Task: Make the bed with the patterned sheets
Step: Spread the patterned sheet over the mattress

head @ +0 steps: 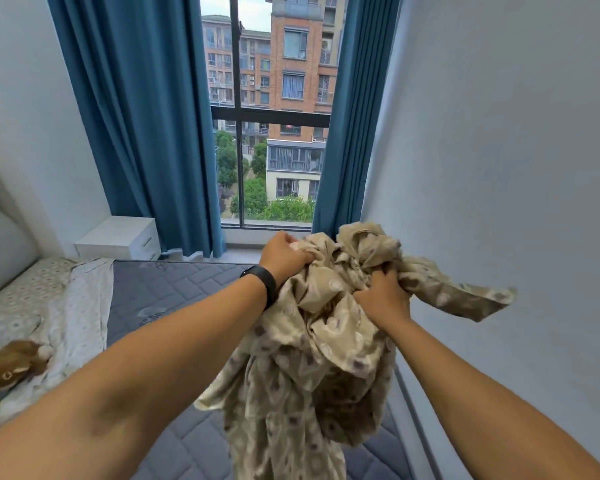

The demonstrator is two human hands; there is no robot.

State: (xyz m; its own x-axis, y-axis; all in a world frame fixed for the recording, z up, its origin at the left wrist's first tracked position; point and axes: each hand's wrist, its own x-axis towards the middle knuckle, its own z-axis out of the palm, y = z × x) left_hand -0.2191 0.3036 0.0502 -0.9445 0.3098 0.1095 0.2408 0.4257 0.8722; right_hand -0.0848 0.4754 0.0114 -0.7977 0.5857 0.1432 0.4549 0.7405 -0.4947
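A beige patterned sheet point(326, 341) hangs bunched in the air over the bare grey quilted mattress point(167, 292). My left hand point(283, 256) grips the top of the bundle, a black band on its wrist. My right hand point(383, 299) grips a fold a little lower and to the right. A loose end of the sheet sticks out to the right toward the wall. The sheet's lower part drops below the frame's edge.
A pale dotted cloth point(66, 306) and pillow lie at the head of the bed on the left, with a brown soft toy point(11, 367) on them. A white nightstand point(118, 237) stands by blue curtains point(136, 116). A wall point(499, 168) runs close along the bed's right side.
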